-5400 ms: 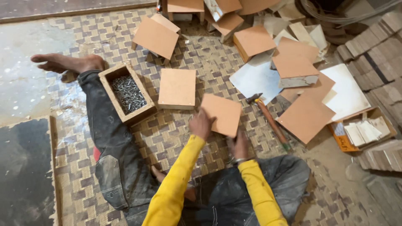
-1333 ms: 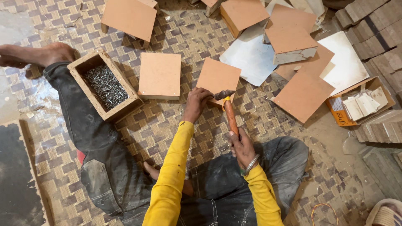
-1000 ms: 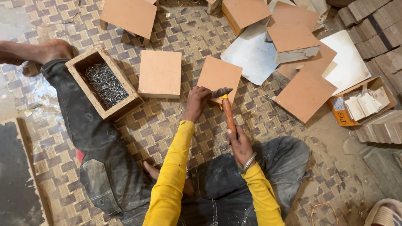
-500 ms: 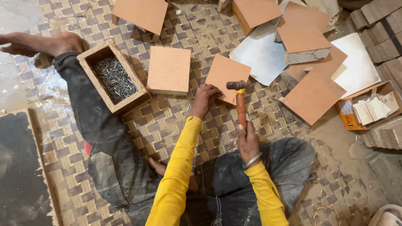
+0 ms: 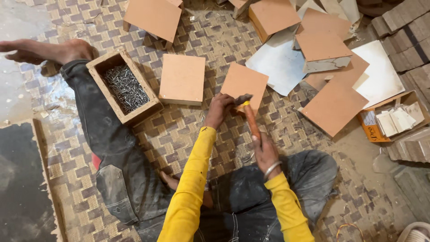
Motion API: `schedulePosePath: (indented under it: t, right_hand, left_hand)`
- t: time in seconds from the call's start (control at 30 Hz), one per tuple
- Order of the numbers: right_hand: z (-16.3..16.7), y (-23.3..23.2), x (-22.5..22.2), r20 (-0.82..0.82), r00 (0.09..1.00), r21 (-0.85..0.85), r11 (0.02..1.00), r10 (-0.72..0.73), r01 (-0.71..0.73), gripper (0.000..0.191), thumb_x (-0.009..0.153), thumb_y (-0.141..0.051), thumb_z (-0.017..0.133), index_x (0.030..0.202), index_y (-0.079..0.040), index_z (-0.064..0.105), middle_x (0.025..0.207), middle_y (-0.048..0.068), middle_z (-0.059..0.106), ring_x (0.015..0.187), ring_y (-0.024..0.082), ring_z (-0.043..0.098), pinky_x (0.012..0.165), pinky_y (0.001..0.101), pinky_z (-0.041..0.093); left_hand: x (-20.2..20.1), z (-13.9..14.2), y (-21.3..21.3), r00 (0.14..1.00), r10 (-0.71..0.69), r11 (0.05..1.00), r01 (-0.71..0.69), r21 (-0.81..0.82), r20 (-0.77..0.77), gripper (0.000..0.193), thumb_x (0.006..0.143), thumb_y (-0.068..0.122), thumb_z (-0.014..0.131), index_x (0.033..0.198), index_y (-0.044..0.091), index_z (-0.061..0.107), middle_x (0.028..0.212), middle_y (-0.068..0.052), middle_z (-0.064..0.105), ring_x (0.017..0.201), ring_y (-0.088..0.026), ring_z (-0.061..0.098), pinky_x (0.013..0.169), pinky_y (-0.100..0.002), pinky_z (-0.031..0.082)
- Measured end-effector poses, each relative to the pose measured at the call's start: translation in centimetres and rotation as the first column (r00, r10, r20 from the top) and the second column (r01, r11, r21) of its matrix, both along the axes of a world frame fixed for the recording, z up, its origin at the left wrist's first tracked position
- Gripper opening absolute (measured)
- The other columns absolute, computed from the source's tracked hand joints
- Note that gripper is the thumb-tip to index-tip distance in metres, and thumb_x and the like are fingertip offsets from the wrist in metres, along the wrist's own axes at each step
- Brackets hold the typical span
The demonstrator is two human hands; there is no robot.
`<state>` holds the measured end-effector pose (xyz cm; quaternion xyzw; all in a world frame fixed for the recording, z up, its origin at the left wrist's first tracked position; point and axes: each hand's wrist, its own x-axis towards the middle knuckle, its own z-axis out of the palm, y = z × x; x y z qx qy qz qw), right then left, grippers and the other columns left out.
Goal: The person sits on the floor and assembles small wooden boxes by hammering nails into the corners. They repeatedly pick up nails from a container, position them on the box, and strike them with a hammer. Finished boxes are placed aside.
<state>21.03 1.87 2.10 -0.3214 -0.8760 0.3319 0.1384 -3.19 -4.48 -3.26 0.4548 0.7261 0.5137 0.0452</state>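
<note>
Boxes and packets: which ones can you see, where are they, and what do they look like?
Cardboard box: far right on the floor, orange-brown, open, holding pale flat cards.
Wooden box: left, beside the outstretched leg, rectangular, open, full of grey nails.
No screens or signs.

A woven mat (image 5: 179, 134) carries brown boards (image 5: 182, 79) and a nail box (image 5: 124, 86).

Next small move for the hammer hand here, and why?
Probably a short tap straight down. The right hand holds the hammer with its head over the near edge of the square board, where the left hand pinches something too small to make out, likely a nail.
</note>
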Motion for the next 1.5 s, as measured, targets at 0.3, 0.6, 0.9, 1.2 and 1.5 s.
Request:
schedulePosePath:
  t: [0.3, 0.6, 0.9, 1.2, 1.5]
  right_hand:
    - [0.9, 0.1, 0.0, 0.239, 0.97, 0.096, 0.995, -0.032, 0.009, 0.051, 0.107, -0.051, 0.041, 0.123, -0.006, 0.059, 0.074, 0.017, 0.067, 0.065, 0.035, 0.062, 0.058, 0.0489, 0.047]
    - [-1.4, 2.0, 0.6, 0.187, 0.98, 0.059, 0.997, -0.067, 0.057, 0.05, 0.109, -0.05, 0.039, 0.126, -0.004, 0.054, 0.077, 0.014, 0.06, 0.063, 0.032, 0.061, 0.054, 0.0457, 0.048]
    - [-1.7, 0.7, -0.2, -0.075, 0.986, 0.003, 0.989, -0.146, 0.147, 0.059, 0.101, -0.042, 0.043, 0.146, -0.003, 0.041, 0.078, 0.016, 0.062, 0.06, 0.034, 0.058, 0.05, 0.0467, 0.048]
    - [-1.7, 0.7, 1.5, -0.1, 0.979, -0.09, 0.981, -0.178, 0.17, 0.045, 0.101, -0.045, 0.043, 0.119, -0.005, 0.052, 0.08, 0.018, 0.065, 0.059, 0.034, 0.067, 0.051, 0.0483, 0.051]
    - [-0.4, 1.4, -0.9, -0.02, 0.988, -0.037, 0.987, -0.155, 0.155, 0.044, 0.107, -0.047, 0.045, 0.119, -0.006, 0.053, 0.081, 0.022, 0.066, 0.073, 0.043, 0.066, 0.064, 0.0536, 0.05]
  left_hand:
    - [-0.3, -0.6, 0.0, 0.991, 0.099, 0.995, -0.098, -0.017, 0.093, 0.028, 0.089, -0.009, 0.054, 0.115, -0.002, 0.049, 0.123, -0.023, 0.044, 0.106, -0.044, 0.059, 0.093, -0.049, 0.052]
    - [-0.8, -1.7, 0.9, 0.985, 0.118, 0.992, -0.11, -0.066, 0.126, 0.033, 0.082, -0.01, 0.053, 0.112, -0.004, 0.041, 0.117, -0.027, 0.041, 0.103, -0.049, 0.052, 0.089, -0.053, 0.046]
    - [-1.0, -1.7, 1.1, 0.986, 0.109, 0.99, -0.096, -0.104, 0.125, 0.034, 0.079, -0.009, 0.055, 0.11, -0.002, 0.044, 0.115, -0.026, 0.043, 0.108, -0.048, 0.052, 0.092, -0.051, 0.047]
    - [-0.9, -0.6, 0.9, 0.973, 0.122, 0.988, -0.101, -0.117, 0.197, 0.033, 0.085, -0.006, 0.054, 0.115, -0.003, 0.042, 0.122, -0.026, 0.043, 0.106, -0.048, 0.056, 0.092, -0.051, 0.049]
    - [-0.6, 0.4, 1.1, 0.991, 0.135, 0.991, -0.134, -0.026, 0.025, 0.038, 0.076, -0.008, 0.058, 0.112, -0.003, 0.046, 0.118, -0.03, 0.043, 0.109, -0.053, 0.048, 0.093, -0.053, 0.044]
